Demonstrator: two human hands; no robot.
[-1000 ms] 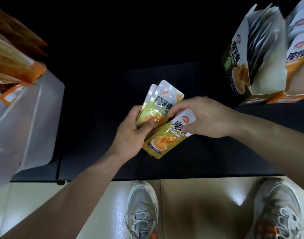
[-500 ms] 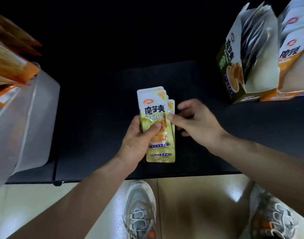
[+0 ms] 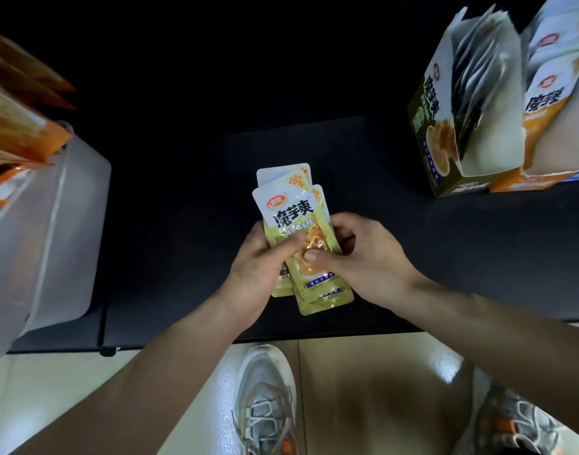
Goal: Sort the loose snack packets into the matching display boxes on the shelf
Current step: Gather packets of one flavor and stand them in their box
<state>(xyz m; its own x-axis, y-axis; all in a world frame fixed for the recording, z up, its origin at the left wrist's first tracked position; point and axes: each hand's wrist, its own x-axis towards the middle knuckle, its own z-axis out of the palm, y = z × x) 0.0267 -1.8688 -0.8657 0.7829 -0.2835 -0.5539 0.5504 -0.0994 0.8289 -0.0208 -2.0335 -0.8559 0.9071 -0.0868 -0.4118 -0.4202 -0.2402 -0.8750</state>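
over at 9 o'clock there's a frosted plastic bin (image 3: pixel 62 224) with orange packets (image 3: pixel 16 133) sticking out the top. dead centre, the left hand (image 3: pixel 258 264) grips a slightly fanned stack of green snack packets (image 3: pixel 294 218), thumb across the front, fingers behind. the right hand (image 3: pixel 363 257) is clamped on the same stack from the 3 o'clock side, thumb pressed on the front packet, fingers curled round the edge. all that's over the black shelf (image 3: pixel 478 251). up at 2 o'clock sits the green display box (image 3: pixel 435 126), open with packets standing inside, and an orange display box (image 3: pixel 544 119) touching its right side. grey sneaker (image 3: pixel 265 399) at 6 o'clock.
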